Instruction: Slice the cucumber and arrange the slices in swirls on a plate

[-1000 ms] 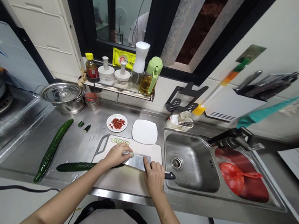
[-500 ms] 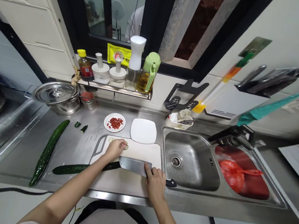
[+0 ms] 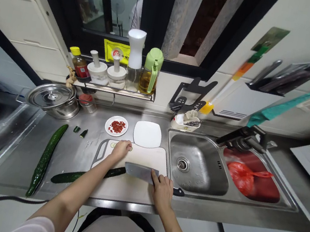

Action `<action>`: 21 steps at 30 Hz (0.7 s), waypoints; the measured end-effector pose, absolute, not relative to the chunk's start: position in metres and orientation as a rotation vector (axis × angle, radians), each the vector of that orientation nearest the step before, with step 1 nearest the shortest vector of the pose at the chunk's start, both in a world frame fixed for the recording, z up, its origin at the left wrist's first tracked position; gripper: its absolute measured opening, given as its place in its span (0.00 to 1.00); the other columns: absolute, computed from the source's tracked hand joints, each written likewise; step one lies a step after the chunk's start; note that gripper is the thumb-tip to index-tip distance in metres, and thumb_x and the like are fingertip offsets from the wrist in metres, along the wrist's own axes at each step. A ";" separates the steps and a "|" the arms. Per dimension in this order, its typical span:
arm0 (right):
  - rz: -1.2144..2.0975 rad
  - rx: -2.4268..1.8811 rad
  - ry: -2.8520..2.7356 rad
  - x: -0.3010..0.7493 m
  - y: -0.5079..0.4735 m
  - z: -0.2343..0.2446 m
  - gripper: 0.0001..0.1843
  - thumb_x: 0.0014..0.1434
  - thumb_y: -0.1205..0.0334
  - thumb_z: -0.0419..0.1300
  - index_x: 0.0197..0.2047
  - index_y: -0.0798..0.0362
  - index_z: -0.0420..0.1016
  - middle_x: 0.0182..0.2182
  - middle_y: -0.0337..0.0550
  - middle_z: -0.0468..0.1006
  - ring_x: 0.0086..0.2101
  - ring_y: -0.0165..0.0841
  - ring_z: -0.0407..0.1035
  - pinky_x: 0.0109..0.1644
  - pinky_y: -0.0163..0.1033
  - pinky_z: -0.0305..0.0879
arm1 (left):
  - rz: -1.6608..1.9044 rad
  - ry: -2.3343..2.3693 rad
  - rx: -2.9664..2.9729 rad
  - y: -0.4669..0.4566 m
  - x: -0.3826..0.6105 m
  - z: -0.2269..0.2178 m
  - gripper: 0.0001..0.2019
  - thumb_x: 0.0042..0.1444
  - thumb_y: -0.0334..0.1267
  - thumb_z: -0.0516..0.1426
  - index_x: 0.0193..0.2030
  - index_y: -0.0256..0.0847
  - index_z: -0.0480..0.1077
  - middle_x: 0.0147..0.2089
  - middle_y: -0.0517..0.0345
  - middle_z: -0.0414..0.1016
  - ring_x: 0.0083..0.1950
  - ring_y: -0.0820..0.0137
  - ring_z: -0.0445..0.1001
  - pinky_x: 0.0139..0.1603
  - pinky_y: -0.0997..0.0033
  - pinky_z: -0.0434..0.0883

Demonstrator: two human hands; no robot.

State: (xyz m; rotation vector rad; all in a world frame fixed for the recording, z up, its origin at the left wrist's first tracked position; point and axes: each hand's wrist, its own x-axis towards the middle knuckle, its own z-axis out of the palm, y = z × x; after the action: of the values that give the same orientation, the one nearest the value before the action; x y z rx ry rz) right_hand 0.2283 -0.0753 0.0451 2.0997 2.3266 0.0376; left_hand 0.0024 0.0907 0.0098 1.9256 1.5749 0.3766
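My right hand (image 3: 162,191) is wrapped round the kitchen knife (image 3: 140,172), its forefinger on the broad blade. The blade lies across the white cutting board (image 3: 147,156), its tip at the cut end of a cucumber (image 3: 67,177). My left arm crosses over that cucumber's middle. Near the board's far edge, my left hand (image 3: 121,150) is closed in a pinch, and a pale cucumber slice (image 3: 130,149) shows at its fingertips. More cucumber slices (image 3: 112,145) lie just left of it. Its other fingers are partly hidden.
A whole cucumber (image 3: 47,159) and two cut ends (image 3: 83,133) lie left of the board. Behind it stand a plate of red bits (image 3: 108,129) and a square white plate (image 3: 147,134). The sink (image 3: 197,179) is right, a lidded pot (image 3: 67,110) left, a condiment shelf (image 3: 108,89) above.
My left hand has shifted slightly along the board's far edge, the slice still at its fingertips. My right hand and the knife hold nearly the same place. The view has tilted a little.
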 end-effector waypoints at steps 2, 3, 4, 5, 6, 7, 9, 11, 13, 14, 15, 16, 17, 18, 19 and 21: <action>0.013 2.102 2.311 0.229 -0.075 0.044 0.24 0.61 0.68 0.55 0.60 0.46 0.70 0.33 0.44 0.73 0.37 0.36 0.62 0.44 0.40 0.49 | 0.376 1.564 1.969 0.092 0.002 0.007 0.07 0.56 0.32 0.54 0.36 0.39 0.75 0.37 0.53 0.77 0.39 0.68 0.71 0.41 0.71 0.63; 0.003 2.102 2.306 0.229 -0.075 0.044 0.23 0.61 0.68 0.55 0.60 0.46 0.70 0.34 0.44 0.73 0.37 0.36 0.62 0.44 0.40 0.49 | 0.370 1.562 1.987 0.093 0.002 0.006 0.07 0.56 0.32 0.54 0.36 0.39 0.75 0.37 0.52 0.77 0.40 0.67 0.71 0.43 0.70 0.63; -0.006 2.102 2.302 0.229 -0.074 0.044 0.23 0.62 0.67 0.55 0.60 0.46 0.70 0.34 0.44 0.73 0.38 0.36 0.63 0.44 0.40 0.49 | 0.363 1.564 2.002 0.093 0.002 0.004 0.07 0.56 0.32 0.55 0.36 0.39 0.75 0.38 0.52 0.77 0.41 0.67 0.71 0.44 0.70 0.63; -0.013 2.102 2.300 0.229 -0.074 0.045 0.23 0.62 0.67 0.55 0.60 0.46 0.70 0.34 0.44 0.73 0.38 0.36 0.63 0.44 0.40 0.49 | 0.356 1.568 2.012 0.094 0.002 0.003 0.07 0.56 0.32 0.55 0.37 0.39 0.75 0.38 0.52 0.76 0.42 0.66 0.70 0.44 0.69 0.63; -0.019 2.103 2.298 0.229 -0.073 0.045 0.23 0.62 0.67 0.55 0.60 0.46 0.70 0.34 0.44 0.73 0.38 0.36 0.63 0.44 0.40 0.49 | 0.350 1.575 2.018 0.094 0.001 0.001 0.07 0.56 0.32 0.55 0.37 0.39 0.75 0.38 0.51 0.76 0.43 0.66 0.70 0.45 0.69 0.63; -0.025 2.105 2.295 0.229 -0.072 0.045 0.23 0.62 0.67 0.55 0.60 0.46 0.70 0.34 0.44 0.73 0.38 0.36 0.63 0.44 0.40 0.49 | 0.346 1.583 2.022 0.094 0.001 0.000 0.07 0.56 0.32 0.55 0.38 0.39 0.75 0.38 0.51 0.76 0.43 0.66 0.70 0.45 0.69 0.63; -0.041 2.112 2.290 0.229 -0.072 0.045 0.24 0.61 0.67 0.57 0.60 0.46 0.70 0.34 0.44 0.73 0.38 0.35 0.63 0.44 0.40 0.49 | 0.334 1.596 2.028 0.094 0.002 -0.002 0.07 0.56 0.32 0.55 0.37 0.39 0.75 0.38 0.52 0.75 0.44 0.65 0.69 0.45 0.69 0.63; -0.066 2.131 2.274 0.228 -0.072 0.045 0.24 0.60 0.67 0.58 0.60 0.46 0.70 0.34 0.44 0.74 0.38 0.35 0.64 0.44 0.40 0.49 | 0.328 1.599 2.034 0.093 0.002 -0.003 0.07 0.57 0.33 0.55 0.35 0.39 0.75 0.38 0.52 0.75 0.44 0.65 0.69 0.45 0.68 0.63; -0.110 2.163 2.245 0.227 -0.072 0.044 0.24 0.59 0.67 0.58 0.59 0.46 0.70 0.34 0.43 0.74 0.38 0.35 0.64 0.44 0.39 0.50 | 0.344 1.597 2.025 0.092 0.001 -0.002 0.08 0.58 0.34 0.54 0.34 0.39 0.75 0.38 0.52 0.75 0.45 0.64 0.69 0.46 0.68 0.63; -0.137 2.184 2.226 0.227 -0.073 0.044 0.24 0.59 0.67 0.58 0.59 0.45 0.70 0.34 0.43 0.74 0.38 0.35 0.64 0.44 0.39 0.50 | 0.364 1.604 2.009 0.092 0.001 0.000 0.08 0.58 0.34 0.54 0.34 0.40 0.76 0.38 0.52 0.75 0.46 0.64 0.69 0.46 0.67 0.63; -0.162 2.203 2.209 0.226 -0.074 0.045 0.24 0.59 0.67 0.58 0.59 0.45 0.70 0.35 0.42 0.74 0.38 0.34 0.65 0.43 0.39 0.50 | 0.390 1.618 1.984 0.092 -0.001 0.001 0.08 0.58 0.34 0.55 0.35 0.40 0.76 0.39 0.52 0.75 0.46 0.64 0.69 0.47 0.67 0.63; -0.184 2.220 2.194 0.226 -0.074 0.045 0.24 0.59 0.67 0.58 0.59 0.45 0.70 0.35 0.42 0.75 0.39 0.34 0.65 0.43 0.38 0.50 | 0.419 1.638 1.953 0.091 -0.003 0.003 0.08 0.58 0.35 0.55 0.36 0.40 0.76 0.39 0.52 0.75 0.45 0.64 0.69 0.47 0.67 0.64; -0.201 2.233 2.181 0.226 -0.075 0.045 0.24 0.59 0.67 0.57 0.59 0.45 0.70 0.35 0.42 0.75 0.39 0.34 0.65 0.43 0.38 0.50 | 0.454 1.661 1.919 0.090 -0.005 0.005 0.08 0.58 0.35 0.55 0.37 0.41 0.76 0.39 0.52 0.76 0.45 0.64 0.70 0.47 0.67 0.64; -0.212 2.246 2.167 0.226 -0.076 0.045 0.24 0.59 0.67 0.57 0.59 0.45 0.71 0.35 0.42 0.75 0.39 0.34 0.65 0.43 0.38 0.50 | 0.492 1.684 1.887 0.089 -0.009 0.007 0.08 0.58 0.35 0.54 0.37 0.41 0.76 0.39 0.53 0.76 0.45 0.65 0.70 0.47 0.67 0.64; -0.220 2.256 2.154 0.226 -0.076 0.045 0.24 0.59 0.67 0.57 0.58 0.45 0.71 0.35 0.42 0.75 0.39 0.34 0.66 0.43 0.38 0.50 | 0.533 1.704 1.860 0.087 -0.013 0.010 0.09 0.58 0.36 0.54 0.38 0.41 0.76 0.39 0.53 0.76 0.44 0.65 0.70 0.47 0.67 0.65; -0.232 2.272 2.127 0.227 -0.077 0.045 0.24 0.59 0.67 0.56 0.58 0.45 0.71 0.35 0.43 0.76 0.40 0.35 0.66 0.44 0.39 0.51 | 0.611 1.734 1.819 0.082 -0.023 0.015 0.09 0.58 0.37 0.54 0.39 0.42 0.76 0.39 0.54 0.76 0.43 0.65 0.71 0.48 0.66 0.66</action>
State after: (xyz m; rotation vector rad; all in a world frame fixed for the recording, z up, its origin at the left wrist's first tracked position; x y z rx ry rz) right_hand 0.2266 -0.0773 0.0445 2.2722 2.1269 -0.2323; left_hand -0.0226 0.0819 0.0146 1.8186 1.7340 0.6112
